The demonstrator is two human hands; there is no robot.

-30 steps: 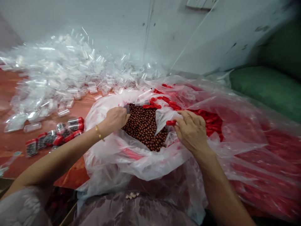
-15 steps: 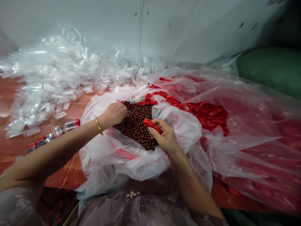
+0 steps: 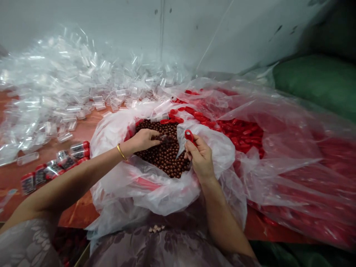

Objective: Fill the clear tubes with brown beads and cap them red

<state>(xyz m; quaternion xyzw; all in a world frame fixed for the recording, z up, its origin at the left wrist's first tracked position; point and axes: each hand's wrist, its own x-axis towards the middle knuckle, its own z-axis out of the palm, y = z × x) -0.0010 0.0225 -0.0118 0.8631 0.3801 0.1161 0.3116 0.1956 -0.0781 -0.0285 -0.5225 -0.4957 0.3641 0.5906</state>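
The right hand [image 3: 201, 157] is partly hiding a red cap [image 3: 191, 136] from me; the clear piece [image 3: 167, 138] at the left hand [image 3: 146, 141] is blurring.

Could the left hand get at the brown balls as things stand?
Most likely yes: the left hand is just over the brown balls, which lie exposed in the open white plastic bag, with no plastic seen between.

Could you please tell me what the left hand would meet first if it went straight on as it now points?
Probably the brown balls; if the left hand clears them, then perhaps the white plastic flap beyond. Depth is unclear.
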